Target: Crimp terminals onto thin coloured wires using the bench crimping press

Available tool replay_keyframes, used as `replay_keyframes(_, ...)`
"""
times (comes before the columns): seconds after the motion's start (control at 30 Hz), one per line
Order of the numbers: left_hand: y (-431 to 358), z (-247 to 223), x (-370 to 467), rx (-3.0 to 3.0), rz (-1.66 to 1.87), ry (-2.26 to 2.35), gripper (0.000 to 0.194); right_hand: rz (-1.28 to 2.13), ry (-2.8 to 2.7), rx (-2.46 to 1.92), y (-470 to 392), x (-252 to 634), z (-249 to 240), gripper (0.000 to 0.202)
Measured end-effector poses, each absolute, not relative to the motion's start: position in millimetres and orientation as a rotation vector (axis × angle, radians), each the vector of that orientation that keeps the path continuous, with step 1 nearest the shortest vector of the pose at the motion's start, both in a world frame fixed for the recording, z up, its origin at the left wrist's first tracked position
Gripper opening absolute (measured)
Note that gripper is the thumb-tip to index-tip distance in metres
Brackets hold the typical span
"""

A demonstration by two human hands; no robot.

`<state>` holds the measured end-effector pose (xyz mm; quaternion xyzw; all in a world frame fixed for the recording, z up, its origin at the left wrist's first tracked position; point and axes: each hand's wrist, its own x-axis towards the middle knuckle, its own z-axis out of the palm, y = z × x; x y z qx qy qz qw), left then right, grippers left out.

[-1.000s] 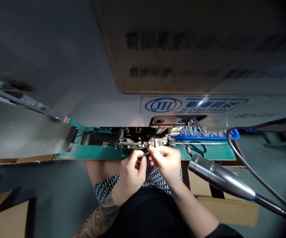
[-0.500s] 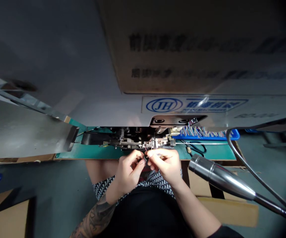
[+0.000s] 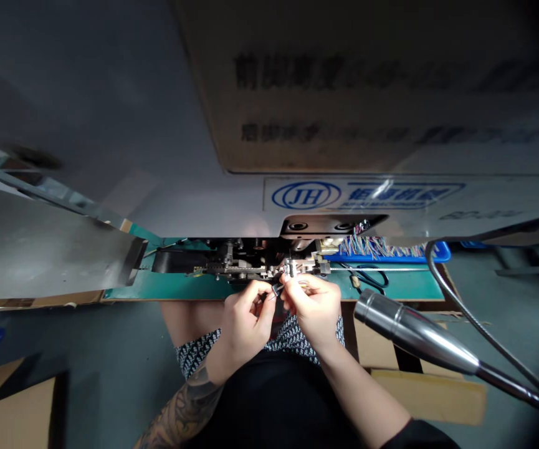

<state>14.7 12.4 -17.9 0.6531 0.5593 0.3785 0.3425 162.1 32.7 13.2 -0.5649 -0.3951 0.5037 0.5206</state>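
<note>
Both my hands are close together at the front edge of the green table (image 3: pixel 204 290), just before the metal mechanism (image 3: pixel 250 270) of a machine. My left hand (image 3: pixel 249 312) pinches a small dark piece (image 3: pixel 276 290) between thumb and forefinger; its exact nature is too small to tell. My right hand (image 3: pixel 313 305) has its thumb and forefinger closed at the lit metal block of the mechanism, on something small that its fingers mostly hide.
The large machine housing (image 3: pixel 166 187) fills the upper view. To the right are a blue tray (image 3: pixel 419 254) of thin coloured wires, black-handled scissors (image 3: pixel 374 277) and a metal lamp (image 3: pixel 414 333) on a flexible neck. Cardboard (image 3: pixel 428 396) lies below.
My right hand has moved slightly up, its fingertips now at the metal block. My left hand has turned a little, and the dark piece in it shows more clearly.
</note>
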Motion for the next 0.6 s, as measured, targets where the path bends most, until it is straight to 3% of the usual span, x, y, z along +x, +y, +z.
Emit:
replay_keyframes(0.23,13,-16,13,1.826,1.039,1.506,0.012,1.158,-0.989,-1.353,33,160,12,0.044)
replay_keyframes(0.37,15,-14,7,1.841,1.021,1.425,0.014,1.320,-0.968,-1.301,35,166,11,0.035)
replay_keyframes(0.47,16,-12,2,1.750,0.975,1.337,0.015,1.447,-0.990,-1.246,35,171,11,0.027)
replay_keyframes(0.6,17,-9,1,1.482,0.932,1.222,0.017,1.377,-0.996,-1.260,30,170,14,0.033)
